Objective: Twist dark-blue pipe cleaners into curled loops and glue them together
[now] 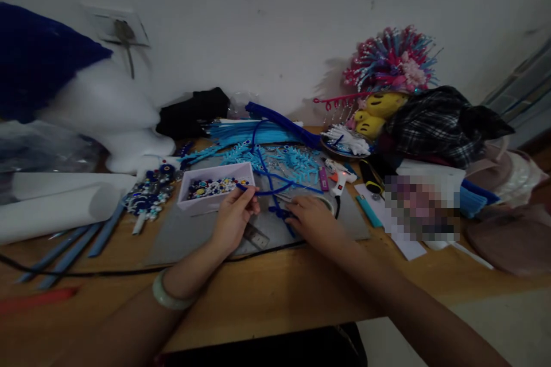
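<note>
Bare forearms reach in over the wooden table (267, 304), a pale bangle (167, 292) on the left one. Pinched between thumb and fingers of the left hand (235, 215) is one end of a dark blue fuzzy stem (273, 191), which runs rightward just above the right hand (312, 219). That right hand curls over dark scissors handles (280, 212); its exact grip I cannot tell. Beside the left hand sits a white box (216, 185) of beads.

Wall socket (103, 22) (plug (123, 30) in), plaid cloth (434, 123)
</note>
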Motion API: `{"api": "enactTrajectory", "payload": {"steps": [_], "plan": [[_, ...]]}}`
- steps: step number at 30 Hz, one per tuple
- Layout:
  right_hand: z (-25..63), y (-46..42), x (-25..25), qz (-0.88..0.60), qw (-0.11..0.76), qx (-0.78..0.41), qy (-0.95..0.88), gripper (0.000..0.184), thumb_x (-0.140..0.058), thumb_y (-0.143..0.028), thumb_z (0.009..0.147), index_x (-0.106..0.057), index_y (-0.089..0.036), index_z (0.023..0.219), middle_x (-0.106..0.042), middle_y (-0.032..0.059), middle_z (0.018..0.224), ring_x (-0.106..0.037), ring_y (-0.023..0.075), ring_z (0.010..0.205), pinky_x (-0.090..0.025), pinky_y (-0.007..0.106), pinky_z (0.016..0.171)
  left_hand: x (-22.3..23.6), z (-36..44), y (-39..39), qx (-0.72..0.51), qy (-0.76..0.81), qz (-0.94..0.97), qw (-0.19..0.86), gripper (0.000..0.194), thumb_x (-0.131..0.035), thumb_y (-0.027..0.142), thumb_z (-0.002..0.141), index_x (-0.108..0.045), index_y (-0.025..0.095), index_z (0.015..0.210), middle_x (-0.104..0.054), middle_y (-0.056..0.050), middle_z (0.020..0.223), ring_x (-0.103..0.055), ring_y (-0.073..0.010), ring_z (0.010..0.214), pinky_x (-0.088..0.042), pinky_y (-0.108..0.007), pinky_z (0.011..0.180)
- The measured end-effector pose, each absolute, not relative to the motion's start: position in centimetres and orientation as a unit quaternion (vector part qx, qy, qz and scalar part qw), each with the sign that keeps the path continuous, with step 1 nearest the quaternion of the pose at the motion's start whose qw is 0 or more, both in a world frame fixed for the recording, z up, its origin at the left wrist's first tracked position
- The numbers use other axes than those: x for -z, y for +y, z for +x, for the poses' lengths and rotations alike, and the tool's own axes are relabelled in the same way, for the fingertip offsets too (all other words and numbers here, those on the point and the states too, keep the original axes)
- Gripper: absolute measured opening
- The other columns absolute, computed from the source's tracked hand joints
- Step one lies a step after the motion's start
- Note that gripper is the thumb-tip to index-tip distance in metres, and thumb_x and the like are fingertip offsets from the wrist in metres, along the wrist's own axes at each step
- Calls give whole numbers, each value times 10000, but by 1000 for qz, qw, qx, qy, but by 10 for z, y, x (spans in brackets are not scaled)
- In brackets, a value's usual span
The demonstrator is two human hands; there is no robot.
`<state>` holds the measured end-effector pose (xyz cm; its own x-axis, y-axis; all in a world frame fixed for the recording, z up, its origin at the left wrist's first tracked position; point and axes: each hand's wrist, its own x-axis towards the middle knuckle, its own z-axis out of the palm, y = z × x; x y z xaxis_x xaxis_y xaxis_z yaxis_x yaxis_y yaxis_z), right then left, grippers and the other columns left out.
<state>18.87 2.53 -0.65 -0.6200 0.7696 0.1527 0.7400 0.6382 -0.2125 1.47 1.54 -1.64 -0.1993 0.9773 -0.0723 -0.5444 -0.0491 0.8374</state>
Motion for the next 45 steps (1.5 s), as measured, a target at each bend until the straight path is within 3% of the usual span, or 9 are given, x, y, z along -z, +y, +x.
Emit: {"api": "enactTrajectory", "payload": {"steps": [6,9,12,17,23,27,32,37,45], "plan": [[182,53,5,-404,93,-132,-901,157,-626,-258,698,-660,-170,823,-601,80,944,-514,219,934,-378,335,810,15,13,18,-666,371,273,587,147,-676,221,623,-613,135,724,-571,25,594,-496,-55,514,-391,-179,494],[179,55,-1,-390,104,-243,-882,122,-596,-258,719,-665,-200,801,-649,41,813,-566,186,796,-397,302,712,14,12,19,-653,376,282,593,172,-681,251,619,-617,136,730,-566,30,577,-497,-58,502,-388,-184,498],[170,51,-5,-391,159,-366,-829,143,-552,-273,744,-675,-252,814,-674,-6,751,-587,155,682,-403,272,640,14,12,18,-640,393,281,598,189,-680,278,623,-627,142,743,-579,29,598,-505,-59,519,-393,-182,516],[156,44,-2,-444,320,-426,-721,138,-590,-270,699,-689,-251,794,-683,-4,746,-590,155,668,-423,271,640,16,15,16,-634,395,271,607,168,-669,278,636,-630,153,742,-607,8,702,-525,-82,617,-407,-178,519],[157,41,3,-478,380,-455,-648,173,-649,-278,626,-662,-218,787,-615,-27,620,-501,114,530,-384,235,521,16,20,14,-617,386,302,616,173,-677,261,632,-645,149,760,-601,-4,755,-536,-90,634,-450,-203,554],[159,43,3,-452,388,-572,-564,206,-638,-317,627,-629,-189,789,-598,-37,608,-480,89,480,-370,213,462,16,18,15,-620,397,309,602,158,-677,247,626,-656,132,732,-605,-12,729,-530,-84,628,-444,-195,564],[165,47,4,-427,439,-659,-437,199,-691,-316,584,-611,-148,654,-604,-26,609,-527,77,552,-414,204,555,19,15,16,-596,418,364,581,178,-653,260,651,-632,140,782,-604,5,713,-532,-77,591,-449,-205,565],[164,44,3,-424,464,-659,-413,235,-710,-323,570,-607,-142,678,-610,-26,619,-538,76,563,-429,216,579,15,15,13,-561,476,423,529,213,-602,271,698,-547,160,871,-598,36,624,-557,-92,542,-466,-230,557],[163,41,3,-415,468,-670,-399,282,-741,-292,529,-555,-152,689,-581,-43,613,-547,81,571,-452,237,604,13,14,13,-563,481,451,499,194,-592,286,703,-519,162,834,-595,35,629,-582,-109,564,-481,-253,582]]}}
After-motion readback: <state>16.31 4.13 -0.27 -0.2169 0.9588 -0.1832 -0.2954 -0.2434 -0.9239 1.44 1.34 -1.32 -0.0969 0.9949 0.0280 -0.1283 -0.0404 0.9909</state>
